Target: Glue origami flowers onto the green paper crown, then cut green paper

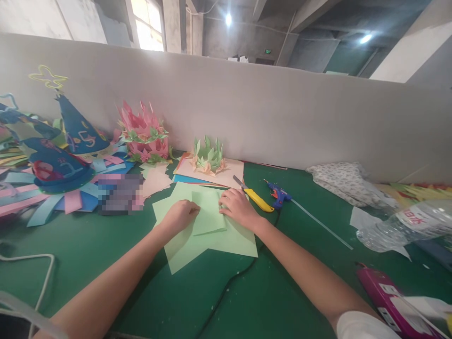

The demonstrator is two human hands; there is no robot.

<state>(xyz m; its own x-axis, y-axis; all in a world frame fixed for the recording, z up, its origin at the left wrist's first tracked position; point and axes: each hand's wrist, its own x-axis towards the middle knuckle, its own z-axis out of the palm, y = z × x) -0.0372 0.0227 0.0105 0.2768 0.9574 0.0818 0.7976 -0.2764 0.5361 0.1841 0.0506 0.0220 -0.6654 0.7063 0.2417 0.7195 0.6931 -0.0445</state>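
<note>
A folded piece of light green paper [209, 214] lies over larger green sheets [231, 242], which are fanned at angles on the table. My left hand [181, 215] has its fingers curled and pinches the folded paper at its left edge. Bent fingers of my right hand [238, 207] grip the opposite edge, with the thumb low. Just beyond the right hand rests a yellow utility knife [259, 199], blade toward the back. Beside it is a blue glue gun [279, 194] with a long clear glue stick [321, 223] in its rear.
Behind the sheets, a green paper crown [208, 155] stands on stacked coloured paper [231, 172]. Pink crowns [144, 134] and blue cone hats [79, 127] crowd the left. To the right are a plastic bottle [406, 223] and a magenta device [383, 296]. A black cord [226, 287] crosses the green table.
</note>
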